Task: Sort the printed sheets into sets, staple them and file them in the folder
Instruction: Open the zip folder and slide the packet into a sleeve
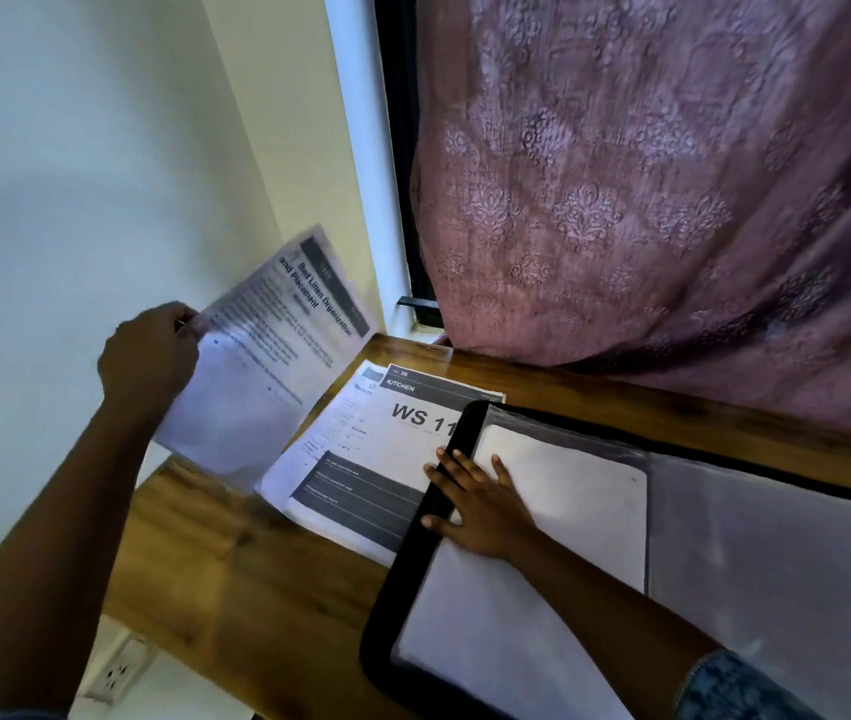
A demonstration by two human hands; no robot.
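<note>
My left hand (150, 356) grips a printed set headed "Bed Linen Organization and Placement" (267, 356) by its left edge and holds it in the air above the table's left end. On the wooden table (236, 574) lie more printed sheets (361, 470); the top one reads "KITCHEN" and "WS 11". To their right lies an open black-rimmed folder (413, 553) with clear sleeves and a white sheet (569, 491) inside. My right hand (480, 504) rests flat, fingers spread, on the folder's left rim and inner page.
A mauve patterned curtain (673, 200) hangs over the table's far edge, beside a dark window frame (397, 174). A pale wall (75, 174) stands at the left. A white power strip (119, 667) lies below the table's left edge.
</note>
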